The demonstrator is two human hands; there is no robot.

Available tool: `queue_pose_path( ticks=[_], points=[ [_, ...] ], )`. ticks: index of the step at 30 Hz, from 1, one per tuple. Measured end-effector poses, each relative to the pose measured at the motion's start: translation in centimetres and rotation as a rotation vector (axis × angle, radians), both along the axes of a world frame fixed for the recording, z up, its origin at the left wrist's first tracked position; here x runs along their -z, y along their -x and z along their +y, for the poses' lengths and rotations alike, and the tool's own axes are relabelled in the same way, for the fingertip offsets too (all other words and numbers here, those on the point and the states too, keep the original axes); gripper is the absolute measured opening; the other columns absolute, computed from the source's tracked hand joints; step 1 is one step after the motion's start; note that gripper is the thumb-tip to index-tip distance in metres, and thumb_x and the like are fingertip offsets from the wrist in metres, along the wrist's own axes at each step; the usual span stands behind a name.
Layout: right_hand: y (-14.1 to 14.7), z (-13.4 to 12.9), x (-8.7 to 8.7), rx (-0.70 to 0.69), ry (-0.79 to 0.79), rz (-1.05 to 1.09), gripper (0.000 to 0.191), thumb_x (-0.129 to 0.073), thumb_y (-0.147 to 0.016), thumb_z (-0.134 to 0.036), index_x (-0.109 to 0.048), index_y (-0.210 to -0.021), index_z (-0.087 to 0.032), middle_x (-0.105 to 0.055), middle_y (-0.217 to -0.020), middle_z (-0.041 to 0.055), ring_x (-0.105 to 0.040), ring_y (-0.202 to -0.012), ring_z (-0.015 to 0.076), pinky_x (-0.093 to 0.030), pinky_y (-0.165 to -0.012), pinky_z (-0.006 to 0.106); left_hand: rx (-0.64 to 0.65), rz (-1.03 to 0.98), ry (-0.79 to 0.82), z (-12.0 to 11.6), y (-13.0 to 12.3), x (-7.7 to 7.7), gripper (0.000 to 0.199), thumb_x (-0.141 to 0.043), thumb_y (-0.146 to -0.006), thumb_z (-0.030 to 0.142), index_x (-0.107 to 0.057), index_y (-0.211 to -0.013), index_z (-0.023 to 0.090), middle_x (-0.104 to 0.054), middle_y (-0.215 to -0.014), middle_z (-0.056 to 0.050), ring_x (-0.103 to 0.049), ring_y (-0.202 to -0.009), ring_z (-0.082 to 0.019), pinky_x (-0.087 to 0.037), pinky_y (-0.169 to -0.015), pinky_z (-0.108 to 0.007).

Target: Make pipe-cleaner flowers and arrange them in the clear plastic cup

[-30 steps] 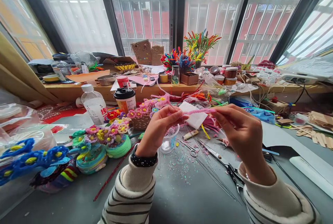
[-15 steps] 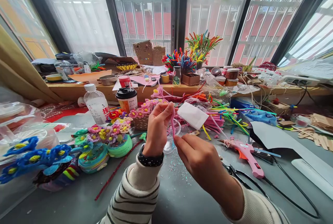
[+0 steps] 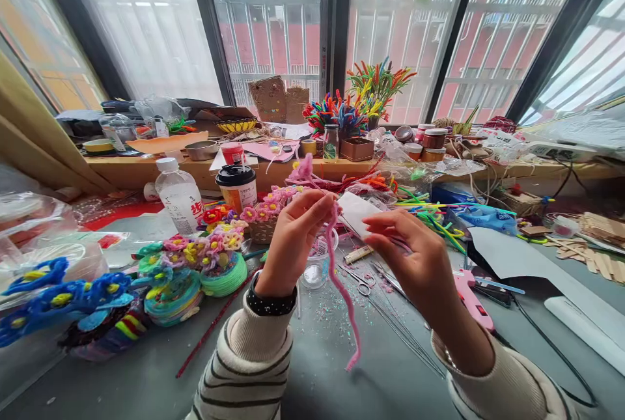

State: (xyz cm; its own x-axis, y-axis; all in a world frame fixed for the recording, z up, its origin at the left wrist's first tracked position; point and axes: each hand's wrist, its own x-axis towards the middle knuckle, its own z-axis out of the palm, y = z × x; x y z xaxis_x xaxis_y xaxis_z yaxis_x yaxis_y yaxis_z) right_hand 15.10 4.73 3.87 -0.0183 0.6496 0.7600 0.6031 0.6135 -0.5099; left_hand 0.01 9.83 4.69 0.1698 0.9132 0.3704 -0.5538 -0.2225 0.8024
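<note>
A fuzzy pink pipe cleaner [image 3: 340, 284] hangs in a loose curve above the grey table [image 3: 322, 387], its upper end pinched between the thumb and fingers of the left hand [image 3: 299, 238]. The right hand [image 3: 410, 254] is raised just beside it, thumb and fingertips close together, though whether they grip anything is unclear; small scissors [image 3: 360, 282] and scattered glitter [image 3: 319, 322] lie below.

The person is wearing a cream top with thin dark stripes [image 3: 249, 378] and plain ribbed cuffs [image 3: 261, 335], a black band with small white dots [image 3: 270, 303] showing at seven o'clock, above one cuff.
</note>
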Motion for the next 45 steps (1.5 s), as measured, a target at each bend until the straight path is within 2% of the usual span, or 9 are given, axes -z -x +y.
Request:
queue_pose_path(
  ticks=[2, 6, 14, 20, 24, 27, 33, 41, 45],
  points=[
    [0.3, 0.1, 0.1, -0.029, 0.016, -0.011, 0.015, -0.058, -0.077, -0.032, -0.061, -0.083, -0.019, -0.065, -0.081, 0.0024, -0.060, -0.068, 0.0130, -0.047, -0.063, 0.025, 0.044, 0.004, 0.028, -0.4, -0.4, -0.1, 0.007, -0.068, -0.067, 0.023, -0.066, -0.069, 0.016, -0.061, -0.065, 0.003, -0.054, -0.059, -0.003, -0.043, -0.057, -0.011],
    [0.8, 0.0, 0.3, 0.051, -0.036, 0.004, 0.008, -0.053, -0.080, -0.022, -0.059, -0.077, -0.018, -0.064, -0.072, 0.0012, -0.059, -0.063, 0.0110, -0.047, -0.059, 0.022, 0.077, 0.028, 0.064, -1.2, -1.3, -0.2, 0.008, -0.068, -0.067, 0.023, -0.066, -0.071, 0.017, -0.063, -0.068, 0.003, -0.055, -0.061, -0.003, -0.043, -0.059, -0.010],
    [0.8, 0.5, 0.9, 0.228, -0.286, -0.193, 0.006, -0.049, -0.082, -0.015, -0.054, -0.079, -0.015, -0.060, -0.072, 0.0048, -0.055, -0.069, 0.0132, -0.045, -0.066, 0.025, -0.078, 0.237, 0.019, -1.7, -1.5, -0.6, 0.014, -0.071, -0.062, 0.022, -0.067, -0.074, 0.016, -0.066, -0.072, 0.000, -0.058, -0.065, -0.006, -0.045, -0.062, -0.014],
    [0.8, 0.6, 1.0, 0.234, -0.327, -0.198, 0.009, -0.049, -0.082, -0.015, -0.055, -0.090, -0.015, -0.063, -0.078, 0.0059, -0.058, -0.072, 0.0143, -0.046, -0.069, 0.026, -0.142, 0.307, -0.008, -1.8, -1.5, -0.3, 0.012, -0.070, -0.063, 0.020, -0.070, -0.074, 0.018, -0.068, -0.070, 0.000, -0.059, -0.061, -0.007, -0.048, -0.060, -0.017],
    [0.6, 0.6, 0.9, 0.209, -0.326, -0.176, 0.008, -0.049, -0.082, -0.013, -0.056, -0.087, -0.015, -0.064, -0.077, 0.0054, -0.058, -0.072, 0.0138, -0.046, -0.070, 0.025, -0.138, 0.396, -0.039, -1.7, -1.2, -0.5, 0.010, -0.069, -0.063, 0.019, -0.070, -0.072, 0.016, -0.066, -0.067, 0.000, -0.059, -0.061, -0.009, -0.049, -0.061, -0.019],
    [0.5, 0.5, 0.8, 0.134, -0.209, -0.061, 0.007, -0.050, -0.081, -0.014, -0.057, -0.081, -0.016, -0.063, -0.073, 0.0030, -0.057, -0.068, 0.0117, -0.045, -0.064, 0.022, -0.091, 0.463, -0.119, -1.5, -0.5, -0.7, 0.011, -0.067, -0.065, 0.018, -0.071, -0.076, 0.017, -0.065, -0.072, -0.001, -0.059, -0.066, -0.009, -0.050, -0.065, -0.019],
    [0.3, 0.3, 0.4, -0.157, 0.245, 0.288, 0.014, -0.052, -0.080, -0.028, -0.057, -0.074, -0.016, -0.056, -0.059, -0.0023, -0.048, -0.051, 0.0074, -0.038, -0.048, 0.019, -0.088, 0.518, -0.289, -1.1, 0.4, -0.8, 0.012, -0.062, -0.070, 0.014, -0.071, -0.077, 0.018, -0.064, -0.074, -0.002, -0.060, -0.064, -0.011, -0.052, -0.062, -0.021],
    [-0.1, 1.1, 0.1, -0.631, 0.727, 0.715, 0.019, -0.060, -0.073, -0.034, -0.056, -0.071, -0.015, -0.043, -0.050, -0.0071, -0.023, -0.036, 0.0005, -0.013, -0.034, 0.018, -0.350, 0.689, -0.706, -0.8, 1.1, -1.1, 0.014, -0.061, -0.070, 0.008, -0.070, -0.076, 0.018, -0.064, -0.069, -0.002, -0.059, -0.065, -0.009, -0.048, -0.061, -0.018],
    [-0.4, 1.8, 0.4, -0.823, 0.959, 0.769, 0.021, -0.057, -0.074, -0.035, -0.054, -0.069, -0.015, -0.040, -0.050, -0.0089, -0.014, -0.033, -0.0015, -0.009, -0.032, 0.016, -0.420, 0.735, -0.766, -0.6, 0.9, -0.8, 0.014, -0.059, -0.072, 0.010, -0.070, -0.077, 0.017, -0.063, -0.068, -0.002, -0.057, -0.062, -0.009, -0.047, -0.059, -0.018]
  ],
)
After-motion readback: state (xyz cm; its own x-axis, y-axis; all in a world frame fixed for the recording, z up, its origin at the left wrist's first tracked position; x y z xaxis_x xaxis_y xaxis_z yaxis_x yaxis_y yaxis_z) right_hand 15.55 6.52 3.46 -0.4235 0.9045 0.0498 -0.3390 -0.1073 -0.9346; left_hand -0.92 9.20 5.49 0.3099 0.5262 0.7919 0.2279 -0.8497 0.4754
